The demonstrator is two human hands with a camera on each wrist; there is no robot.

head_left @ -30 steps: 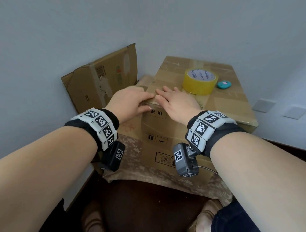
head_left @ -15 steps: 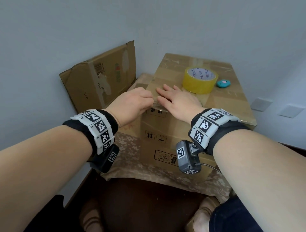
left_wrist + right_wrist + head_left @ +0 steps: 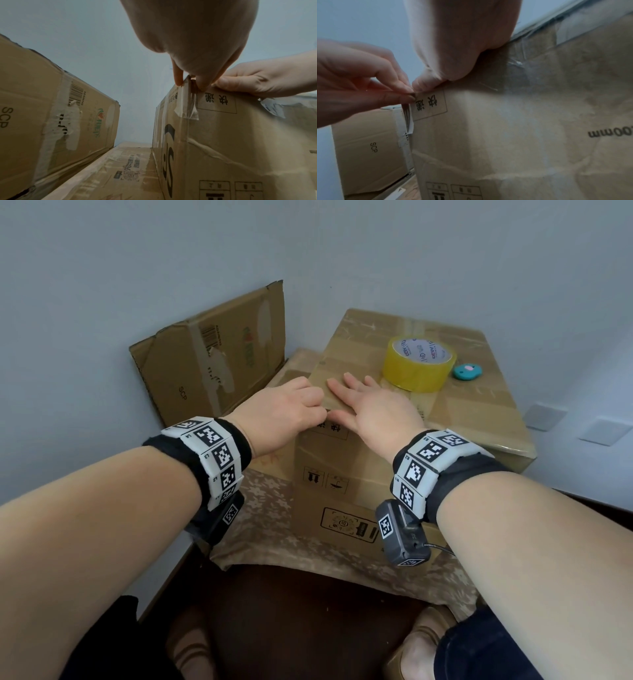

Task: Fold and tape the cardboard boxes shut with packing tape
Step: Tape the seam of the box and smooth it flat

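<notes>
While the left hand [image 3: 281, 412] curls its fingers [image 3: 177, 77] and thumb over the near top corner of the cardboard box [image 3: 356, 484], pinching that corner, a clear tape strip [image 3: 187, 106] hangs down the box's front edge just below the pinch. This strip runs top to bottom along the vertical corner, its lower end loose and wrinkled against the cardboard. Just beside that corner, the right hand [image 3: 373, 409] lies flat on the box's top, fingers straight and spread, thumb [image 3: 228, 82] pressed on the upper front edge above a printed label. From the left wrist view, the two thumbs nearly meet at the corner.

Standing upright on a patterned cloth [image 3: 274, 515], the box has its long side running away from the person. Farther back on its top sits a yellow tape roll [image 3: 418, 364], lying flat with its hole facing up, and just right of the roll lies a small teal object [image 3: 467, 370]. Left of the box, a flattened carton [image 3: 212, 361] leans upright against the wall [image 3: 137, 285].
</notes>
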